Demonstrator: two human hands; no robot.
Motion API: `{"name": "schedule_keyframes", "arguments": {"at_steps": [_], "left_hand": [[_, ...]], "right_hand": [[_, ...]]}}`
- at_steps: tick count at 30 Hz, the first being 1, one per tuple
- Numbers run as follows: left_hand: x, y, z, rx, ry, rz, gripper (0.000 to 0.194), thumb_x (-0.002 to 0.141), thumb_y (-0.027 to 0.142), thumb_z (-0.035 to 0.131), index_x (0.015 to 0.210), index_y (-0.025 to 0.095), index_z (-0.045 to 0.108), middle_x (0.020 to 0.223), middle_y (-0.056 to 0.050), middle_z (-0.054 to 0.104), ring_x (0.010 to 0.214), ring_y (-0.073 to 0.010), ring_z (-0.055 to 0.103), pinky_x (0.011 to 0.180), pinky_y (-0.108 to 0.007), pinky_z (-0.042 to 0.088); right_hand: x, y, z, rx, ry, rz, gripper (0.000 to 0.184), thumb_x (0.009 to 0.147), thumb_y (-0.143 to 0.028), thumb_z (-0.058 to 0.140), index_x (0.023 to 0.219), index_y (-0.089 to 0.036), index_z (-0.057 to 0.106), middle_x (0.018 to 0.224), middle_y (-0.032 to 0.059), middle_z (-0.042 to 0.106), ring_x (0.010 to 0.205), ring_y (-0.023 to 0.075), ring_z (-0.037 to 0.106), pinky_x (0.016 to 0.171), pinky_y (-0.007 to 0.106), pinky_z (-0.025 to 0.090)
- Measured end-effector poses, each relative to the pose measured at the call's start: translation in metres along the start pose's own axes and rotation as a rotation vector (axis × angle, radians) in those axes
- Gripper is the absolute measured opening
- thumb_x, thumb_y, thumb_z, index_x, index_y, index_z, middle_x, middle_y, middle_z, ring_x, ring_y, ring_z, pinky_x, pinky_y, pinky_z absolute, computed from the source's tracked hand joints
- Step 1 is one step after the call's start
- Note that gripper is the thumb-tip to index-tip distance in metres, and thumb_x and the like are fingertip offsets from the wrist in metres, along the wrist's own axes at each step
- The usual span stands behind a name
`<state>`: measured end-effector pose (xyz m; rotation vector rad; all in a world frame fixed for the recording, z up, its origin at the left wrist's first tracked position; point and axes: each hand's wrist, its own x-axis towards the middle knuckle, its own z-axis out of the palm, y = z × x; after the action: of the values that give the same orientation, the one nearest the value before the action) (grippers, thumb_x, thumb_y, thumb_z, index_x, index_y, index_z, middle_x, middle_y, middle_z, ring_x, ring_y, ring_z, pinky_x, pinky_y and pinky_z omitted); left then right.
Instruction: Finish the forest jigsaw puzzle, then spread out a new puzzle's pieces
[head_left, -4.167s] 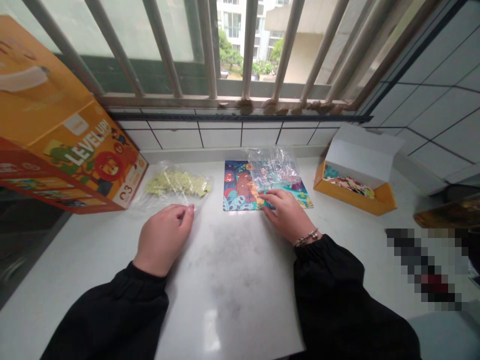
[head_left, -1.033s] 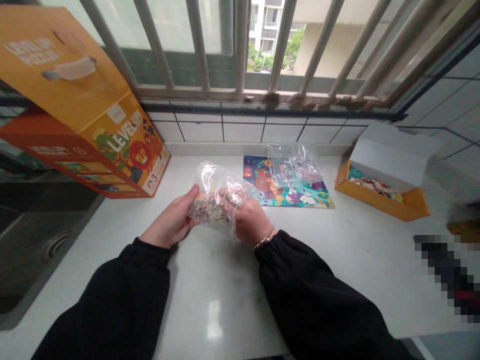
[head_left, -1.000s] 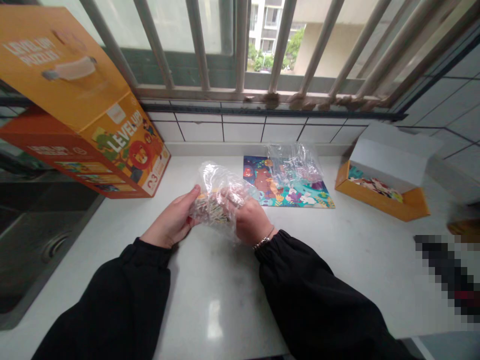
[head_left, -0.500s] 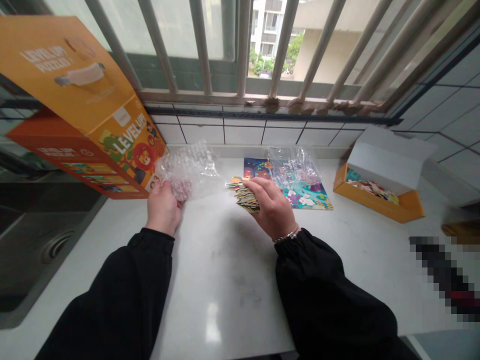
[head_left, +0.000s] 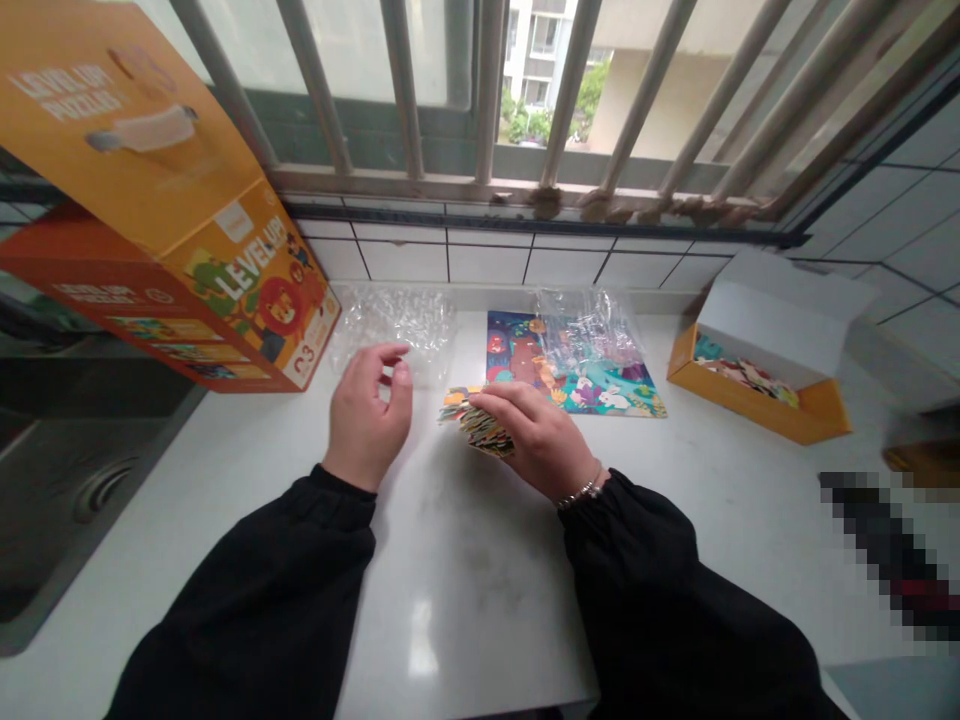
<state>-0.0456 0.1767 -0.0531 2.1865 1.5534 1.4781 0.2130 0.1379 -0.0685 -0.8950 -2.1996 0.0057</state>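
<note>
My right hand (head_left: 536, 435) is closed round a thick stack of puzzle pieces (head_left: 484, 428), whose layered edges face left. My left hand (head_left: 373, 412) is empty, its fingers curved and apart, just in front of a crumpled clear plastic bag (head_left: 405, 325) on the counter. Behind my right hand lies a colourful picture sheet (head_left: 517, 350) with animals on it. Another clear plastic bag (head_left: 596, 325) rests partly over that sheet.
At the left stands a large orange puzzle box (head_left: 247, 300) with its lid raised, beside a dark sink (head_left: 82, 470). An open yellow box (head_left: 757, 390) with puzzle pieces inside is at the right. A barred window (head_left: 480, 100) rises behind the white counter (head_left: 465, 600).
My left hand has let go of the plastic bag and moved right, towards the stack. My right hand has come slightly nearer to me with the puzzle pieces.
</note>
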Motion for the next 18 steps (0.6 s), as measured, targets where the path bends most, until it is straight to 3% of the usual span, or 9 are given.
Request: {"name": "schedule_keyframes", "arguments": {"at_steps": [2,4,8,12,15,18], "left_hand": [[-0.011,0.017,0.004,-0.113,-0.163,-0.105,0.041,0.115,0.050,0.048,0.129,0.019,0.071,0.127,-0.011,0.075,0.114,-0.0257,0.073,0.096,-0.041,0.063],[-0.019,0.022,0.010,-0.199,-0.362,-0.136,0.061,0.114,0.067,0.048,0.141,0.016,0.067,0.140,-0.014,0.072,0.125,-0.0288,0.071,0.107,-0.045,0.060],[-0.028,0.011,0.018,-0.254,-0.678,-0.026,0.083,0.109,0.082,0.044,0.158,0.015,0.057,0.161,-0.018,0.060,0.150,-0.0342,0.057,0.131,-0.055,0.042],[-0.029,0.002,0.021,-0.207,-0.761,0.094,0.089,0.102,0.083,0.060,0.162,0.018,0.052,0.163,-0.020,0.057,0.153,-0.0367,0.052,0.132,-0.059,0.040],[-0.027,0.007,0.019,-0.187,-0.777,0.141,0.068,0.106,0.062,0.070,0.159,0.023,0.054,0.160,-0.016,0.058,0.151,-0.0338,0.053,0.130,-0.057,0.043],[-0.026,0.013,0.017,-0.226,-0.769,0.156,0.058,0.105,0.048,0.076,0.155,0.028,0.057,0.158,-0.013,0.060,0.149,-0.0319,0.056,0.129,-0.055,0.045]], "right_hand": [[0.000,0.000,0.006,0.025,-0.053,-0.037,0.051,0.103,-0.004,0.058,0.151,-0.021,0.059,0.141,0.0134,0.071,0.130,0.0258,0.068,0.112,0.047,0.062],[-0.001,-0.001,0.011,0.041,-0.095,-0.059,0.048,0.106,-0.004,0.054,0.151,-0.021,0.058,0.142,0.0134,0.070,0.131,0.0253,0.068,0.112,0.047,0.062],[-0.006,-0.005,0.016,0.064,-0.179,-0.046,0.046,0.108,-0.007,0.053,0.153,-0.019,0.055,0.151,0.0166,0.065,0.142,0.0281,0.061,0.120,0.051,0.057],[-0.015,-0.008,0.011,0.151,-0.262,0.009,0.069,0.102,-0.021,0.075,0.164,-0.023,0.044,0.161,0.0190,0.057,0.152,0.0322,0.055,0.126,0.056,0.051],[-0.024,-0.008,0.002,0.228,-0.298,0.033,0.115,0.080,-0.047,0.100,0.172,-0.025,0.034,0.170,0.0225,0.047,0.161,0.0383,0.045,0.131,0.061,0.044],[-0.031,-0.010,-0.010,0.215,-0.322,0.108,0.137,0.069,-0.057,0.105,0.177,-0.027,0.025,0.176,0.0239,0.038,0.165,0.0403,0.039,0.134,0.062,0.041]]}}
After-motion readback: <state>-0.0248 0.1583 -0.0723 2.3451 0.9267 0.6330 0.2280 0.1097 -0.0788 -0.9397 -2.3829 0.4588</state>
